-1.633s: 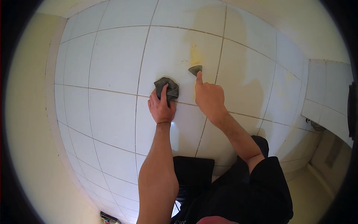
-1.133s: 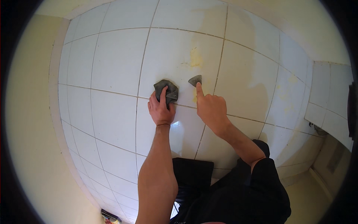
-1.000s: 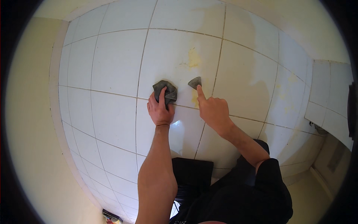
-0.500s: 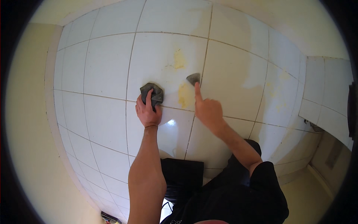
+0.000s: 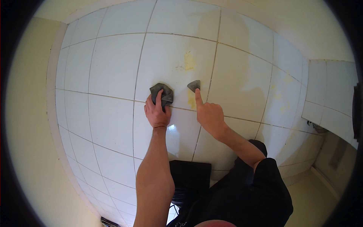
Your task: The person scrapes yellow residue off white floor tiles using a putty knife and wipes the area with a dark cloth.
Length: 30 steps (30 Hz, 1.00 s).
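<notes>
My left hand point(image 5: 157, 111) presses on a crumpled dark grey cloth point(image 5: 166, 99), fingers bent over it, on the white tiled surface. To its right, my right hand point(image 5: 211, 118) grips a scraper whose handle is hidden in the palm. The index finger stretches along the grey, fan-shaped scraper blade point(image 5: 194, 85). That blade lies over the upper part of a yellow smear point(image 5: 191, 101) near a grout line. Farther off on the same tile is a second yellow smear point(image 5: 188, 61), with small dark specks beside it.
White tiles point(image 5: 113, 68) with brownish grout spread around both hands. Fainter yellow marks point(image 5: 278, 94) show at the right. A tiled ledge point(image 5: 327, 87) stands at the far right, and a pale wall point(image 5: 32, 113) borders the left. A dark object point(image 5: 109, 221) lies at the lower left.
The scraper has moved left and a little nearer, onto the near yellow smear, which shows less now. The whole view has shifted slightly; my left hand stays on the cloth.
</notes>
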Motion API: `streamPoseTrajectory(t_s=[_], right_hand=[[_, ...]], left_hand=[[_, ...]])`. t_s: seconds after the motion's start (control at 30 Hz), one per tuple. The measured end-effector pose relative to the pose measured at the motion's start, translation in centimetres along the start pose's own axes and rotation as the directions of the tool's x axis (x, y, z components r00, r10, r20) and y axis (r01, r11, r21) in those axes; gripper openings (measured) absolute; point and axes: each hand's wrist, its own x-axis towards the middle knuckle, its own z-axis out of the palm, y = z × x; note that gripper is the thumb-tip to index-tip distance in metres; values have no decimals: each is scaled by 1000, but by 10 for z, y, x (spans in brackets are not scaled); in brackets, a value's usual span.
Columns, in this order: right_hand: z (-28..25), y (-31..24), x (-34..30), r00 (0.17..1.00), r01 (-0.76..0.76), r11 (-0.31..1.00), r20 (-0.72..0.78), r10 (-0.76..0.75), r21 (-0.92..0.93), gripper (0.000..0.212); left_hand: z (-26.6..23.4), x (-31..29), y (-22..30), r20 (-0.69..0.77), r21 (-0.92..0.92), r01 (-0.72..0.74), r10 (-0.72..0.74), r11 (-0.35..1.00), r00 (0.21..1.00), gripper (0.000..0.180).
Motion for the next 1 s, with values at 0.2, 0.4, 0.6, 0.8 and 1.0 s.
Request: streamPoseTrajectory(t_s=[0.2,0.4,0.6,0.8,1.0], right_hand=[[-7,-14,15,998,-17,999,52,19,-37,72],[-4,-17,21,998,-47,999,-38,46,-3,62],[-15,-13,25,998,-52,998,24,51,41,67],[-18,-12,27,993,-89,986,87,78,139,59],[-16,-9,32,996,-72,985,65,62,156,60]], left_hand=[[-3,-1,-3,70,-37,21,-19,999,997,67],[-1,0,-2,49,-24,-2,3,1000,999,68],[1,-1,-5,26,-14,-29,29,999,999,67],[2,-1,-5,18,-24,-23,23,999,1000,67],[2,-1,-3,18,-5,-29,29,1000,999,66]])
